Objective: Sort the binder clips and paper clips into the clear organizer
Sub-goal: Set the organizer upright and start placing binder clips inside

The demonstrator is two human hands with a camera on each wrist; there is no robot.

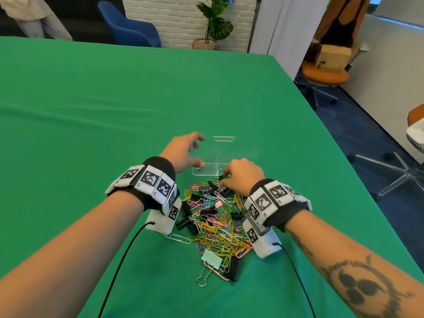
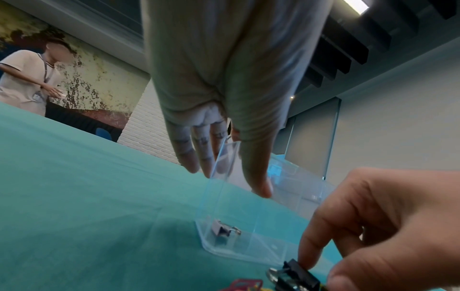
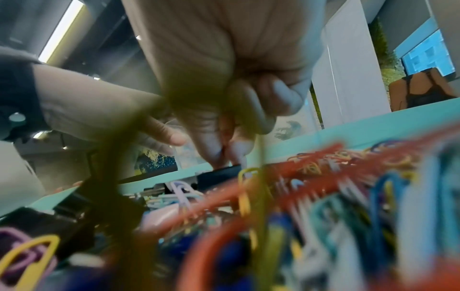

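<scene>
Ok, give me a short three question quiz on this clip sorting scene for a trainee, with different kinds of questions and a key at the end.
1. True or false: the organizer already holds one binder clip.
2. Multiple choice: what is the right hand pinching? A) a pink paper clip B) a black binder clip C) the mint binder clip
3. Fill in: the left hand holds the organizer's ____ side, as the person sees it.

Key: 1 true. 2 B, at the far edge of the pile. 3 left.
</scene>
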